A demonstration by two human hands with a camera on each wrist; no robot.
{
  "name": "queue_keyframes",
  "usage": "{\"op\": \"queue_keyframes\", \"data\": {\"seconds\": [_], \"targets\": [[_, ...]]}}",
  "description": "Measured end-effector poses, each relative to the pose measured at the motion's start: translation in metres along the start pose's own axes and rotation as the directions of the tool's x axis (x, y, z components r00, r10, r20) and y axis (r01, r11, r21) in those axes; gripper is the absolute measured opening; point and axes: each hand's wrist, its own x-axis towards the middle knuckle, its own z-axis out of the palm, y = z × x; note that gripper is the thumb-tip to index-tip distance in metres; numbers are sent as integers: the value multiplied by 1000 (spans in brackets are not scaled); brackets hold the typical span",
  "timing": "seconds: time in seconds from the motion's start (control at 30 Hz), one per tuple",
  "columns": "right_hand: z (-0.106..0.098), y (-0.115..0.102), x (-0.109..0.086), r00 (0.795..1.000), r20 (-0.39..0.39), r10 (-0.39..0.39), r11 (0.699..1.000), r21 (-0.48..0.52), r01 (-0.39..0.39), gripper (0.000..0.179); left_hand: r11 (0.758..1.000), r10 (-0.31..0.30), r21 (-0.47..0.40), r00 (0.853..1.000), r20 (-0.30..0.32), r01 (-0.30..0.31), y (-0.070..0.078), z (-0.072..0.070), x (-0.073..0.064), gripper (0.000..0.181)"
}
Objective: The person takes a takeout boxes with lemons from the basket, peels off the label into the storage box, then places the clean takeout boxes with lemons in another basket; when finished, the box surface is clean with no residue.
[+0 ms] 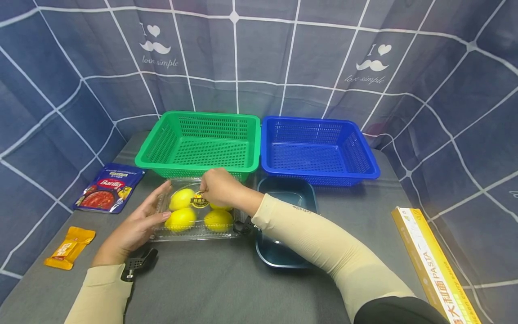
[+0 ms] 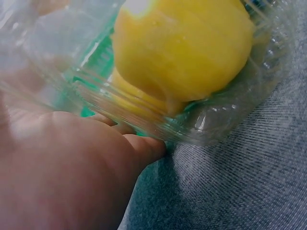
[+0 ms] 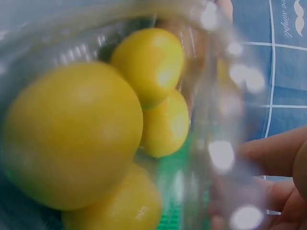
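The clear, rectangular plastic box [image 1: 200,234] is lying crosswise in front of you on the grey, cloth-covered worktop [image 1: 210,283] — its long axis is running left to right, its far side is sitting close to the front of the bright green, slotted plastic basket [image 1: 214,116], and its right end is lying just beside the dark blue, round-cornered plastic tub [image 1: 279,257]. Your left hand [image 1: 135,227] is meeting it at the left end: the thumb is reaching over the top while the other fingers are following the left side and far corner, so those fingers are clamping on the box's edge. Your right hand [image 1: 222,189] is covering the far part of the top, its bent fingers lying beside the round black-and-gold label [image 1: 199,200]; the tips are hiding from clear view, so I cannot tell whether they are pinching the plastic or merely touching it. From those right fingers, most of the box is spreading leftward and nearer to you — neither hand is standing off from it. The box is looking thin-walled and glossy, its ribbed edges catching the light, with four plump yellow lemons [image 1: 180,219] showing through, one partly hiding behind your right hand.
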Motion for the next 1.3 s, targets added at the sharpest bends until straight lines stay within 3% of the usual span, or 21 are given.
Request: {"op": "queue_keyframes", "data": {"seconds": [0.6,0.77,0.97,1.3], "targets": [[1,3,-4,998,-51,-20,996,81,25,7,1000,-16,15,1000,-10,16,3,1,-1,82],[-1,7,-7,995,-80,-63,987,141,74,7,1000,-8,21,1000,-11,8,2,1,-1,82],[-14,11,-23,989,-91,-113,963,236,132,4,1000,-3,13,1000,-6,3,1,2,0,82],[-42,44,-60,984,-151,-95,892,426,151,6,1000,-1,18,1000,10,1,2,0,-1,81]]}}
